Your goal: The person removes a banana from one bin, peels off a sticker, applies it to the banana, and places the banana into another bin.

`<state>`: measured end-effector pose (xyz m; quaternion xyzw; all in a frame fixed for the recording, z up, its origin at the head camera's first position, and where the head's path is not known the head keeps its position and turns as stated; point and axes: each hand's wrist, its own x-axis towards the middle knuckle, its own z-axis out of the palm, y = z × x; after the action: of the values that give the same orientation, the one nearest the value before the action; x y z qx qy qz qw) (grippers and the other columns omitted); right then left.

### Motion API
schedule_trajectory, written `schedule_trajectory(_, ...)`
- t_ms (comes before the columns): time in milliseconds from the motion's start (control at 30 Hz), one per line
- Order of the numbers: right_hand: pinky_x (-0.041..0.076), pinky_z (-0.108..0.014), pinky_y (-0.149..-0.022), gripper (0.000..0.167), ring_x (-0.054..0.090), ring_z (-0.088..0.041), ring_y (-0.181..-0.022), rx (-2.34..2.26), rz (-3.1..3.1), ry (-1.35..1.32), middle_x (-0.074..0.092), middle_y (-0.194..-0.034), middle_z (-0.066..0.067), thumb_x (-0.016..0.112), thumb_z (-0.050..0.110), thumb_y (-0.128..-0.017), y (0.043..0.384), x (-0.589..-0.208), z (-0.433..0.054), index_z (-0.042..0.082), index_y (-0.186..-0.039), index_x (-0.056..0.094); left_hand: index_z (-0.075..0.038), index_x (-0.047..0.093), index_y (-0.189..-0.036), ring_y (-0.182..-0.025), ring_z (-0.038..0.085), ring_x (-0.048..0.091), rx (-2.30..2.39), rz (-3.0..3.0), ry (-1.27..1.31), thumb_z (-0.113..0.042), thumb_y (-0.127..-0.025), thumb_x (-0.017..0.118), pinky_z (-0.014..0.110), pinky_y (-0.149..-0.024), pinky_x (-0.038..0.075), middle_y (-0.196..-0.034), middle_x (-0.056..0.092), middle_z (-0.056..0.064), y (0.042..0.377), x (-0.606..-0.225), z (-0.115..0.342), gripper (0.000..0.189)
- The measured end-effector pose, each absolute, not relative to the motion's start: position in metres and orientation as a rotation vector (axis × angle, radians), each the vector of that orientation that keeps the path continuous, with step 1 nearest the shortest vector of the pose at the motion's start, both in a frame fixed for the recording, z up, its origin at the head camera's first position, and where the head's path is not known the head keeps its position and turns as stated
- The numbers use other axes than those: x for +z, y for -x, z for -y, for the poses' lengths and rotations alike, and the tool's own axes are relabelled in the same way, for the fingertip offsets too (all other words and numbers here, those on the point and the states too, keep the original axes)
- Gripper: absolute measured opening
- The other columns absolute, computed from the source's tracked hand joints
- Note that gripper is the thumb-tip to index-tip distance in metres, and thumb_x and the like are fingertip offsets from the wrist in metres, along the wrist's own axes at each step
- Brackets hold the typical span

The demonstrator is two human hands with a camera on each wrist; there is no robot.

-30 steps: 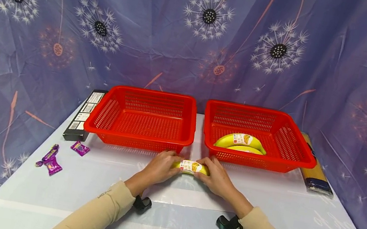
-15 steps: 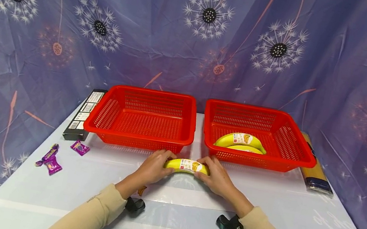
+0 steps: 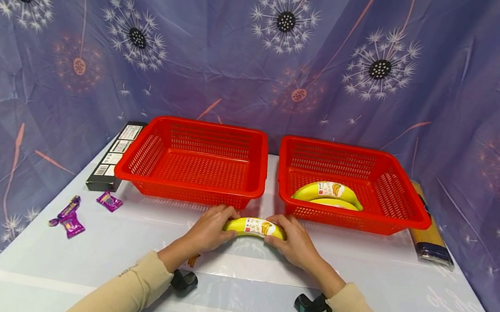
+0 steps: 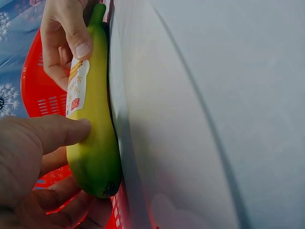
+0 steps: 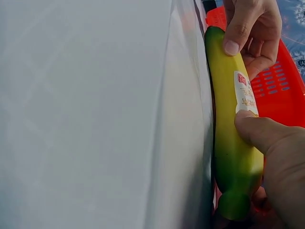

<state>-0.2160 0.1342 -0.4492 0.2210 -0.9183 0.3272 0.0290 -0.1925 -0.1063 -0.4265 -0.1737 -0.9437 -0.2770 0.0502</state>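
Observation:
In the head view, a yellow banana point(image 3: 248, 225) with green ends and a white printed label lies in front of the two baskets. My left hand point(image 3: 210, 227) grips its left end, thumb on the near side. My right hand point(image 3: 293, 240) grips the other end in the same way. The left wrist view shows the banana point(image 4: 95, 119) with its dark tip by my left hand's fingers, which curl behind it. From the right wrist, my right thumb presses on the banana point(image 5: 228, 129) beside the label; its fingers are mostly hidden behind.
A red basket point(image 3: 190, 187) stands at the back left. The right-hand red basket point(image 3: 349, 214) holds labelled bananas point(image 3: 328, 191). A black box point(image 3: 113, 158) and purple wrapped candies point(image 3: 109, 201) lie at left, a yellow-and-navy packet point(image 3: 433, 245) at right.
My left hand has slid left along the banana to its left end, uncovering more of it, then stayed there. The right hand and the banana have hardly moved.

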Motion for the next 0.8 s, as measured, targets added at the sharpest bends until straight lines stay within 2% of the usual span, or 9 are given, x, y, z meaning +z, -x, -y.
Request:
schedule_trajectory(233, 0.037, -0.030, -0.074, 0.041, 0.047, -0.013, -0.086, 1.011, 2.842, -0.691, 0.055, -0.095, 0.002, 0.076, 0.030, -0.078, 0.2165, -0.4494, -0.1344, 0.032, -0.114, 0.058, -0.013, 0.059, -0.105, -0.095, 0.023, 0.054, -0.842, 2.873, 0.539, -0.019, -0.079, 0.074, 0.041, -0.088, 0.043, -0.105, 0.063, 0.007, 0.1925, -0.4264, 0.1060, 0.030)
schedule_trajectory(567, 0.037, -0.030, -0.074, 0.043, 0.047, -0.013, -0.086, 1.022, 2.846, -0.696, 0.054, -0.095, 0.002, 0.075, 0.030, -0.078, 0.2171, -0.4504, -0.1348, 0.032, -0.118, 0.058, -0.012, 0.059, -0.105, -0.093, 0.021, 0.053, -0.830, 2.877, 0.546, -0.019, -0.080, 0.074, 0.039, -0.087, 0.043, -0.104, 0.062, 0.007, 0.1937, -0.4263, 0.1063, 0.030)
schedule_trajectory(800, 0.037, -0.031, -0.075, 0.040, 0.047, -0.014, -0.087, 1.059, 2.846, -0.714, 0.055, -0.097, 0.003, 0.074, 0.030, -0.079, 0.2169, -0.4498, -0.1360, 0.037, -0.116, 0.059, -0.012, 0.059, -0.105, -0.093, 0.022, 0.053, -0.825, 2.880, 0.540, -0.019, -0.079, 0.074, 0.039, -0.086, 0.043, -0.103, 0.063, 0.007, 0.1935, -0.4261, 0.1061, 0.030)
